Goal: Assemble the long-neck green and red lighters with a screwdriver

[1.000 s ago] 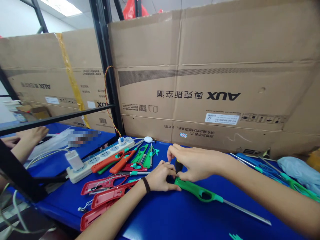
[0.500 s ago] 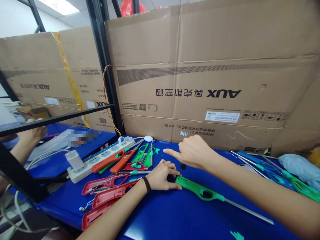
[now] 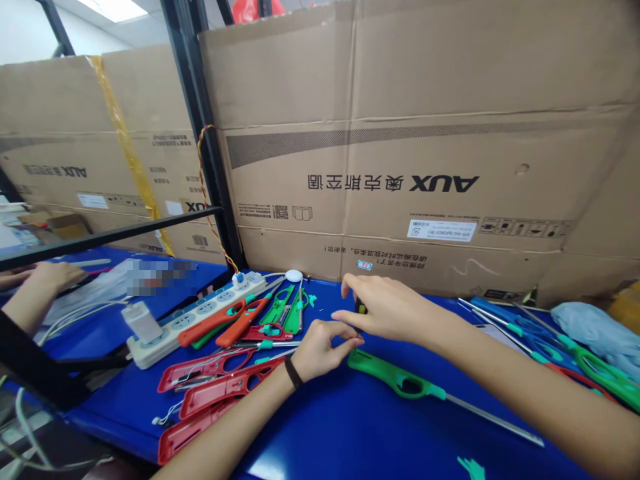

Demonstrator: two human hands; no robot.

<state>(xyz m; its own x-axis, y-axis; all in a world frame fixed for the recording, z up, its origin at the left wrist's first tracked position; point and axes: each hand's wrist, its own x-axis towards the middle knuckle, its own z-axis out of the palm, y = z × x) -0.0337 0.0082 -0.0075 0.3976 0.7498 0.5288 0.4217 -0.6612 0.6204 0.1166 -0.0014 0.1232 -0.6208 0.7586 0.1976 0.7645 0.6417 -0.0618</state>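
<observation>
A green long-nosed lighter (image 3: pixel 400 381) lies on the blue table (image 3: pixel 350 433), its metal tube pointing right. My left hand (image 3: pixel 320 348) is curled just left of its butt end, fingers pinched on something too small to make out. My right hand (image 3: pixel 387 310) hovers above that end and grips a small tool with a black and yellow handle (image 3: pixel 360 307) between thumb and fingers.
Red, orange and green lighter shells (image 3: pixel 225 373) lie in a heap at the left beside a white power strip (image 3: pixel 200 317). More green and blue lighters (image 3: pixel 565 347) lie at the right. Large cardboard boxes (image 3: pixel 425 153) wall the back. Another person's hand (image 3: pixel 47 277) works at the far left.
My right hand lifted off the green lighter, swung up and back with the small tool. My left hand let go of the lighter's end and rose slightly, fingers pinched.
</observation>
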